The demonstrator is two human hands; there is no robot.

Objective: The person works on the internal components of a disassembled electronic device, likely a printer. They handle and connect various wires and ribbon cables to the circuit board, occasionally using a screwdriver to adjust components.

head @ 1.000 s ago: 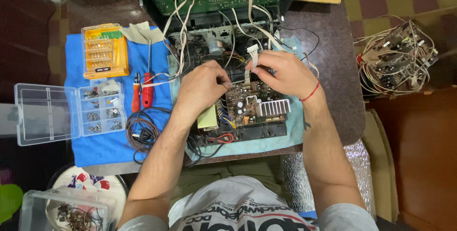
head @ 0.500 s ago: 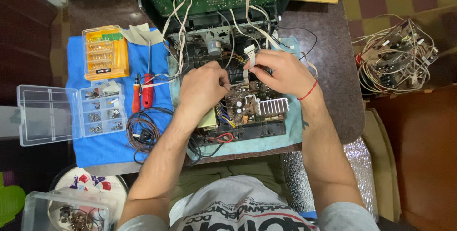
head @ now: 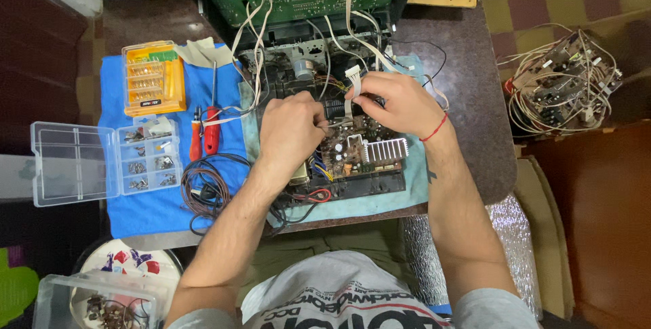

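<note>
Parts box of clear plastic lies open, lid flat, far out to the left of the left hand, with an orange screwdriver-bit case beyond it and a red-handled screwdriver just beside the wrist on the blue cloth. The left hand is curled narrow, fingertips pinching down on the circuit board; what they grip cannot be told. Just right of it, the right hand pinches a white ribbon cable above the same board on the bench. Tangled boards and wires lie well right.
</note>
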